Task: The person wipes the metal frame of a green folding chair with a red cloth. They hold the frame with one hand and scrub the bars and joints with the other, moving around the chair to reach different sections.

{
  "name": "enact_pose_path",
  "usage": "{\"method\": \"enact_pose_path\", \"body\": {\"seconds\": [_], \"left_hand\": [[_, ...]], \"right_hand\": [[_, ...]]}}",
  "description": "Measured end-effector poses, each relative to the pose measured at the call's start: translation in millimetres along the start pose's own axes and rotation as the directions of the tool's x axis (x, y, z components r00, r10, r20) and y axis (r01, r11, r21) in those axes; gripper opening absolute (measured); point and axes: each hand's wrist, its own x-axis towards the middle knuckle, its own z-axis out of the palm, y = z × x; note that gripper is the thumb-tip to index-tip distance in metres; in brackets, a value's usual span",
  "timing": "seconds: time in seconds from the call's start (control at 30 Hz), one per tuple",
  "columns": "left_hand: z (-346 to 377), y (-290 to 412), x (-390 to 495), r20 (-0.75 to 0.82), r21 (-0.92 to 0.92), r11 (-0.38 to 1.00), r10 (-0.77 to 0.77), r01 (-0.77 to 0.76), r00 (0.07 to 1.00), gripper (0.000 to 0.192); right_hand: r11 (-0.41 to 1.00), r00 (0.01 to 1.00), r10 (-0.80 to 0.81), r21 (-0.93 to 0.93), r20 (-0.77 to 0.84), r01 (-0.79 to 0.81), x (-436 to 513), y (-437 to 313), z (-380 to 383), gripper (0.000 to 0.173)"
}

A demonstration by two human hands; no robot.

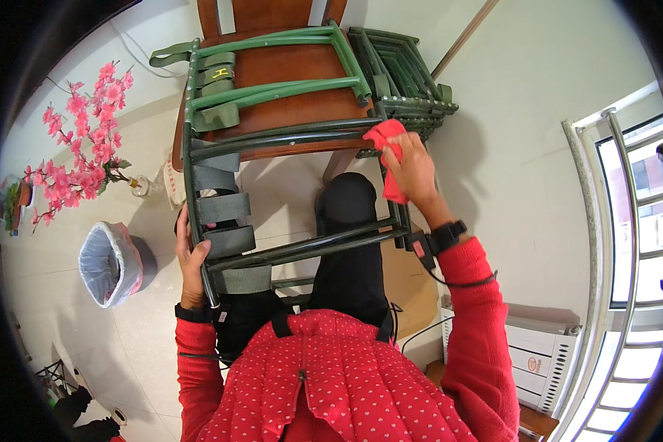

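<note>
A dark green metal folding stool (293, 142) with grey webbing straps (224, 209) lies across my lap. My left hand (192, 258) grips the strap-side rail, thumb on top and fingers around the outer edge. In my right hand (413, 168) is a bunched red cloth (396, 190), pressed on the crossbar at the stool's far right end. Just beyond, a lighter green folding stool (276, 94) with olive straps lies flat on the seat of a brown wooden chair (287, 63). One of its straps bears a yellow mark, and a loose loop sticks out at the left.
Several folded green stools (403, 77) are stacked behind the chair by the wall. To the left stand a lined waste bin (100, 265) and a glass bottle (142, 187) holding pink artificial blossoms (83, 143). Cardboard (411, 282) lies under my right arm; a white radiator (530, 353) is beyond it.
</note>
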Motion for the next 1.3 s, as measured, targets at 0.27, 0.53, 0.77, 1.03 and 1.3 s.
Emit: {"method": "enact_pose_path", "body": {"seconds": [0.27, 0.53, 0.77, 1.03, 1.3], "left_hand": [[6, 5, -4, -0.033, -0.022, 1.0, 0.008, -0.009, 0.999, 0.088], [5, 5, -4, -0.032, -0.09, 0.996, -0.03, 0.027, 0.999, 0.088], [8, 7, -4, -0.022, -0.08, 0.997, -0.013, 0.011, 1.0, 0.085], [-7, -8, 3, 0.022, -0.019, 1.0, 0.022, -0.022, 1.0, 0.086], [-7, -7, -1, -0.019, 0.027, 0.999, 0.036, -0.035, 0.999, 0.087]], "right_hand": [[0.991, 0.999, 0.051, 0.122, 0.015, -0.053, 29, 18, 22, 0.022], [0.936, 0.961, 0.246, 0.226, 0.124, -0.269, -75, -8, -22, 0.02], [0.94, 0.922, 0.253, 0.152, 0.294, -0.307, -102, -23, -54, 0.026], [0.984, 0.965, 0.143, 0.07, 0.221, -0.162, -1, 1, -8, 0.027], [0.971, 0.995, 0.071, 0.222, 0.076, -0.086, 21, 19, 20, 0.03]]}}
